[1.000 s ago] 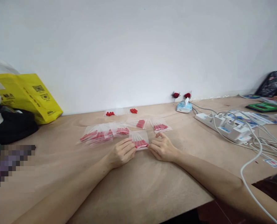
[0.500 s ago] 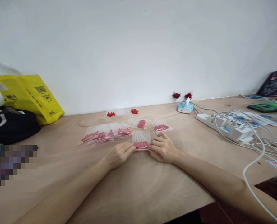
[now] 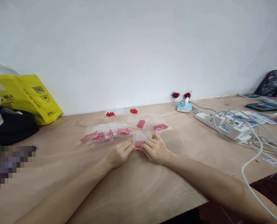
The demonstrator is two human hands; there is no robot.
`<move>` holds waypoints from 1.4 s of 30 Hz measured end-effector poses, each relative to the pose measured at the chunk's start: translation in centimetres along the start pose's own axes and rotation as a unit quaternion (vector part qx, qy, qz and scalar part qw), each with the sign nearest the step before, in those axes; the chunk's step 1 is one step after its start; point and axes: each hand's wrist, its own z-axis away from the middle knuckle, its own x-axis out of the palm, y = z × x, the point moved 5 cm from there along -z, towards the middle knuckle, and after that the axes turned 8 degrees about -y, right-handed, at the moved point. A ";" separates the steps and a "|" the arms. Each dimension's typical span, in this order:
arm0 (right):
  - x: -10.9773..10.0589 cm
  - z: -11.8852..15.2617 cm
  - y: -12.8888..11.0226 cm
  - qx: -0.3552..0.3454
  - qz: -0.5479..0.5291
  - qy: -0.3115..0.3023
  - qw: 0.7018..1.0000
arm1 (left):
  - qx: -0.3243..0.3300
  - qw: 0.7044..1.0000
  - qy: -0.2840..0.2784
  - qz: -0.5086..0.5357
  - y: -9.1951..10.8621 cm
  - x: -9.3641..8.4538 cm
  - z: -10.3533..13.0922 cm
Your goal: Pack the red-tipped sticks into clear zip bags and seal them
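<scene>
A clear zip bag with several red-ended white sticks lies on the table in front of me. My left hand pinches the near left corner of this bag. On its near edge, my right hand has its fingers closed and covers the right part of the red ends. Left of the bag, several similar bags overlap in a fanned pile. Behind it lie another bag with red pieces and, to the right, one more bag of red-ended sticks.
By the wall lie bags with small red pieces. A yellow bag and a black cloth item stand left. At right are a tissue pack, a power strip and tangled cables.
My right hand has slid left along the bag's near edge and now hides more of the red ends. My left hand stays at the left corner.
</scene>
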 end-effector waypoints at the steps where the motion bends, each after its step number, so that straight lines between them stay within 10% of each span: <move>1: 0.0 0.1 0.1 0.003 0.008 0.001 1.000 | -0.003 1.000 -0.003 -0.001 0.0 0.0 0.0; 7: 0.0 1.4 1.4 0.037 -0.034 -0.084 0.995 | -0.013 0.995 0.026 0.098 -0.5 -0.2 0.5; 11: -0.6 2.2 4.2 0.094 -0.218 -0.140 0.961 | -0.136 0.971 0.041 0.192 -2.3 0.8 0.3; 17: -1.3 4.4 11.3 0.395 -0.458 -0.035 0.796 | -0.244 0.955 0.027 0.165 -3.6 4.7 -2.6; 22: -2.0 6.2 15.1 0.466 -0.492 0.135 0.723 | -0.320 0.937 -0.093 0.105 -4.7 8.8 -6.3; 30: 0.9 7.8 16.2 0.474 -0.352 0.122 0.798 | -0.322 0.926 -0.157 0.122 -5.0 9.9 -7.6; 36: 2.6 6.3 15.1 0.389 -0.205 0.033 0.897 | -0.246 0.940 -0.164 0.170 -2.7 7.0 -4.7; 42: 4.1 4.7 12.8 0.296 -0.199 -0.051 0.933 | -0.126 0.944 -0.127 0.275 -0.1 2.6 -0.9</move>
